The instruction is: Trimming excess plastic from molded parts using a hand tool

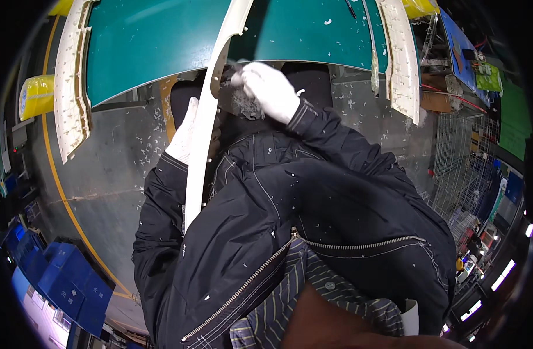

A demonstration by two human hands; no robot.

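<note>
A long, narrow, cream-white moulded plastic trim piece (206,125) runs from the green tabletop down to my lap, leaning along the left side of my jacket. My left hand (184,135), in a white glove, grips it along its left edge; part of the fingers is hidden behind it. To the right of the piece, close to its notched inner edge, my gloved right hand (268,90) is closed. A thin greyish sliver pokes out from its fingertips toward the trim, too blurred to name. Pale shavings (246,107) lie below this hand.
Before me stands a green-topped table (144,46). Similar ribbed cream trim pieces hang over its left side (71,87) and right side (401,64). A black pen (350,9) lies at the back. Yellow wrapped bundles (36,97), blue boxes (74,285) and a wire cage (461,163) stand around.
</note>
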